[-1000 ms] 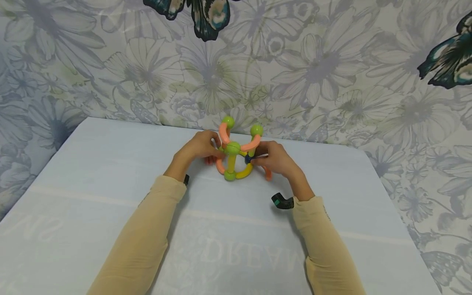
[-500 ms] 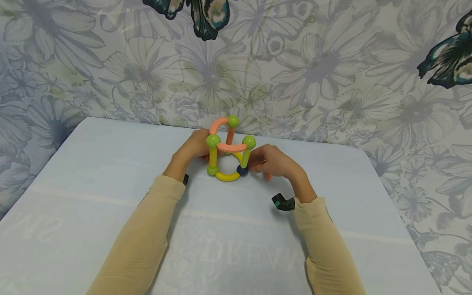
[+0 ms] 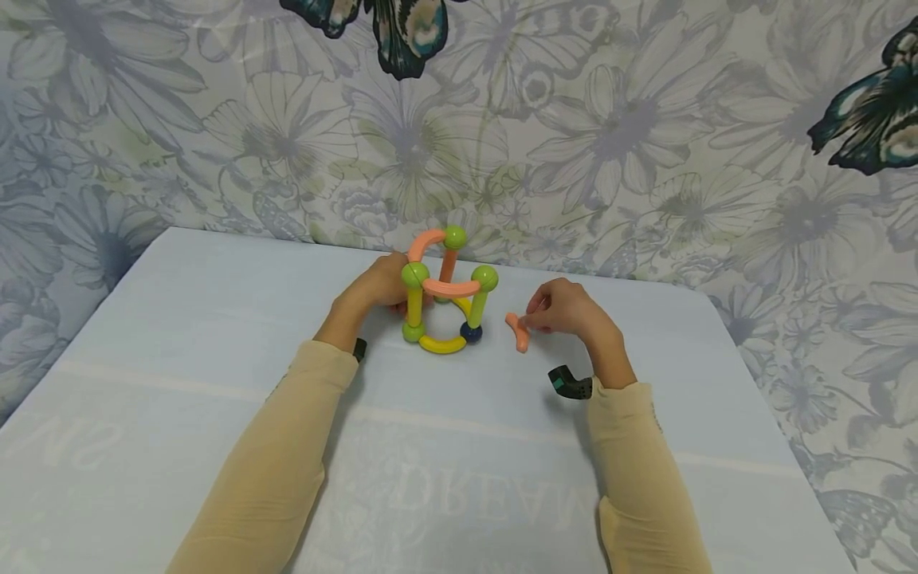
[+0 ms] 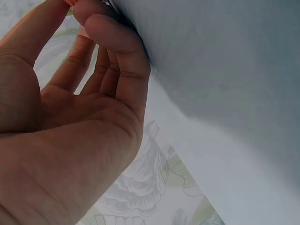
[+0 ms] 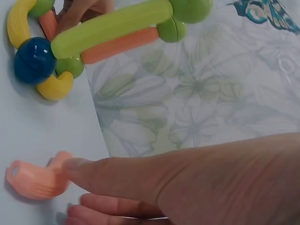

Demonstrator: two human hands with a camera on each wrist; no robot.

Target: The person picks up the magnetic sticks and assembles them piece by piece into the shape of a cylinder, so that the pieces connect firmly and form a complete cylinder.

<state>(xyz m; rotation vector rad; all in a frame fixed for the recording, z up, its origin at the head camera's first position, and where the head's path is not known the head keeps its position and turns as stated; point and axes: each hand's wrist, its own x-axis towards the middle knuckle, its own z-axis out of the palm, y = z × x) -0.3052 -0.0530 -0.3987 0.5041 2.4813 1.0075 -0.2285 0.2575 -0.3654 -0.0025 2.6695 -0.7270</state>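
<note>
A toy frame of magnetic sticks and balls stands on the table, with green balls [image 3: 484, 277], a dark blue ball [image 3: 471, 332], a yellow curved stick [image 3: 442, 344] and orange curved sticks [image 3: 450, 288]. My left hand [image 3: 382, 283] is at its left rear, partly hidden by the frame; in the left wrist view its fingertips pinch a bit of orange at the top edge. Right of the frame, a loose orange curved stick [image 3: 517, 335] lies on the table. My right hand [image 3: 571, 309] pinches its near-right side, the thumb [image 5: 93, 173] pressing on it.
The white table [image 3: 459, 446] meets a flower-patterned wall [image 3: 631, 159] close behind the frame. Black wrist cameras [image 3: 570, 384] sit at the cuffs of the tan sleeves [image 3: 638, 470].
The frame turned and now stands with the blue ball at front right. My right hand let go of it and moved right to the loose orange stick. My left hand barely shifted.
</note>
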